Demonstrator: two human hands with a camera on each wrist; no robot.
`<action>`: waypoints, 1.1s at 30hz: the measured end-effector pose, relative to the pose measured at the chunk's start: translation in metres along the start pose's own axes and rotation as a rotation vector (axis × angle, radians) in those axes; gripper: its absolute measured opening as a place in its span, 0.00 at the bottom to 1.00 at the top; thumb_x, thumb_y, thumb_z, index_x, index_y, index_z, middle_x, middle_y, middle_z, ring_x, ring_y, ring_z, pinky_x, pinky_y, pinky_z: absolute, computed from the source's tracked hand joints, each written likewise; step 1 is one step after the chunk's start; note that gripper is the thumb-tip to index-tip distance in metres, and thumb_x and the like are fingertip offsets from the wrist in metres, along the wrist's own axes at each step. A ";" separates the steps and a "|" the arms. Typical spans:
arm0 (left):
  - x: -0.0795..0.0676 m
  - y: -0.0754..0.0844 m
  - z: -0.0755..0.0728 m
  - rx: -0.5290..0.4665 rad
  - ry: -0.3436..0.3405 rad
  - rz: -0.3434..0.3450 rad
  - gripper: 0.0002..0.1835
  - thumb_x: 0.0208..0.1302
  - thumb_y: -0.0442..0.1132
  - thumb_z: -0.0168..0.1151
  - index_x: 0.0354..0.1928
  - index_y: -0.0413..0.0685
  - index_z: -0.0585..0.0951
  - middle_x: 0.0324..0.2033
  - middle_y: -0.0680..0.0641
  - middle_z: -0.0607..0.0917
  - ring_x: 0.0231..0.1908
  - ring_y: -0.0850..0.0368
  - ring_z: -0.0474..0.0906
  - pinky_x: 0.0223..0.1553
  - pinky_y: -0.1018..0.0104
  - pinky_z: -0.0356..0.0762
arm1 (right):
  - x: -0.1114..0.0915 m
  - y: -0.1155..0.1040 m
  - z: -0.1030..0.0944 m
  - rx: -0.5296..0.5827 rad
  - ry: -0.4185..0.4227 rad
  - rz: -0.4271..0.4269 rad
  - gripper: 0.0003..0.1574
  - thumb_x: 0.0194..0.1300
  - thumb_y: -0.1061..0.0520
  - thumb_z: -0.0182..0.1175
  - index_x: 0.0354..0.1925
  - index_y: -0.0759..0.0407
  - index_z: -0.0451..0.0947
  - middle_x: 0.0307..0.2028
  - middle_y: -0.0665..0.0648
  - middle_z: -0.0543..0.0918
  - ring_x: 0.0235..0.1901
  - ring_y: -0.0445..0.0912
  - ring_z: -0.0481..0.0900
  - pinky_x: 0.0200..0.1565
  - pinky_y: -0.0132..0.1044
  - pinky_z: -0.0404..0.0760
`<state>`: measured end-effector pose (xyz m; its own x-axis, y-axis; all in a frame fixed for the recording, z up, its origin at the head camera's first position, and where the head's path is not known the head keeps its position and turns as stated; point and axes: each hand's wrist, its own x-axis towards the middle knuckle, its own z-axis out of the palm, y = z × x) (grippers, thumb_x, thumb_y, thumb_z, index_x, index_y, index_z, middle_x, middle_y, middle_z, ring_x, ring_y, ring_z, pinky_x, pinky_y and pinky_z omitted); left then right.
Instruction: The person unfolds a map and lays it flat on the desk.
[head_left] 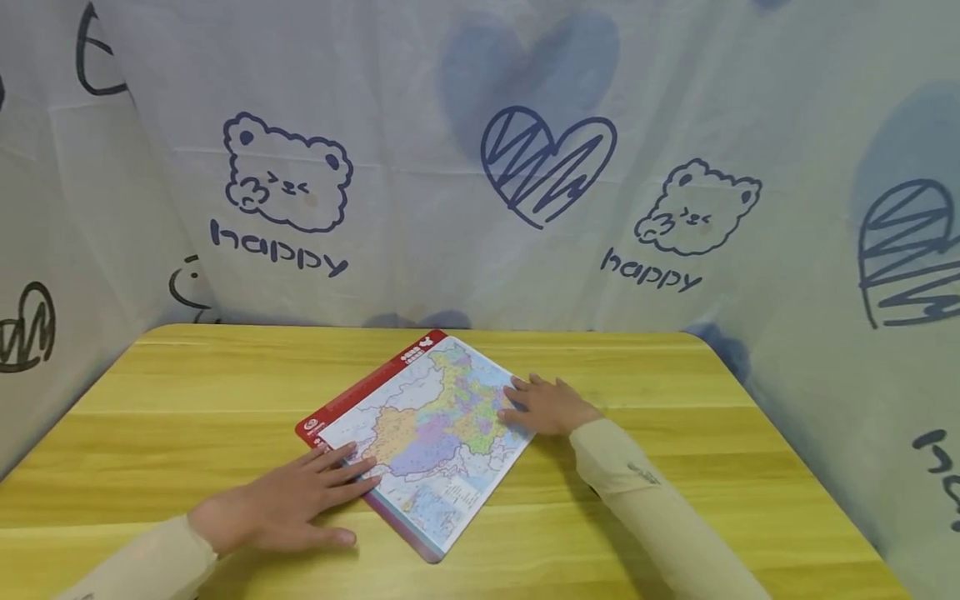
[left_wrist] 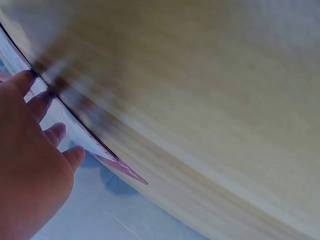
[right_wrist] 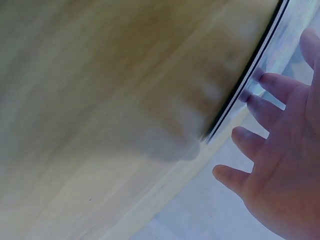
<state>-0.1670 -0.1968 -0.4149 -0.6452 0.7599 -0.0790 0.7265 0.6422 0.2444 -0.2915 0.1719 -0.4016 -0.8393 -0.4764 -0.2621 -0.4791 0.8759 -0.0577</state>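
Note:
A flat rectangular map board [head_left: 431,442] lies turned at an angle on the wooden table. It shows a map in coloured patches, with a red band [head_left: 367,390] along its upper left side. My left hand [head_left: 285,504] reaches in from the lower left, fingers spread and fingertips over the board's lower left edge. At the right edge, the straight fingers of my right hand [head_left: 551,407] overlap the printed face. Seen from the right wrist, the board's dark side edge [right_wrist: 245,75] runs close beside the fingertips [right_wrist: 267,80].
The yellow wood-grain table [head_left: 637,500] has rounded far corners. Behind it and on both sides hangs a pale curtain [head_left: 420,233] printed with bears, hearts and the word "happy". Light sleeves [head_left: 660,508] cover both forearms.

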 end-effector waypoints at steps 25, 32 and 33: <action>0.041 -0.030 -0.019 -0.049 0.079 -0.130 0.41 0.66 0.66 0.50 0.72 0.46 0.64 0.71 0.41 0.62 0.69 0.39 0.57 0.65 0.40 0.56 | -0.025 -0.048 0.002 -0.114 0.096 0.045 0.41 0.69 0.32 0.50 0.66 0.58 0.68 0.56 0.67 0.74 0.56 0.62 0.73 0.55 0.58 0.71; 0.072 -0.055 -0.024 -0.052 0.046 -0.274 0.44 0.65 0.64 0.51 0.72 0.41 0.60 0.71 0.37 0.60 0.69 0.37 0.54 0.66 0.40 0.54 | -0.050 -0.068 0.009 -0.177 0.125 0.061 0.40 0.69 0.33 0.50 0.65 0.59 0.69 0.53 0.67 0.75 0.51 0.60 0.75 0.48 0.54 0.76; 0.075 -0.056 -0.025 -0.052 0.045 -0.287 0.44 0.66 0.64 0.51 0.73 0.39 0.59 0.71 0.37 0.60 0.69 0.37 0.54 0.66 0.41 0.54 | -0.052 -0.070 0.009 -0.178 0.122 0.062 0.41 0.69 0.32 0.50 0.66 0.59 0.69 0.54 0.67 0.75 0.52 0.61 0.74 0.48 0.55 0.76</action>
<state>-0.2623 -0.1780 -0.4105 -0.8335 0.5416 -0.1090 0.5001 0.8236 0.2676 -0.2122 0.1362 -0.3928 -0.8881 -0.4374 -0.1413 -0.4545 0.8814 0.1288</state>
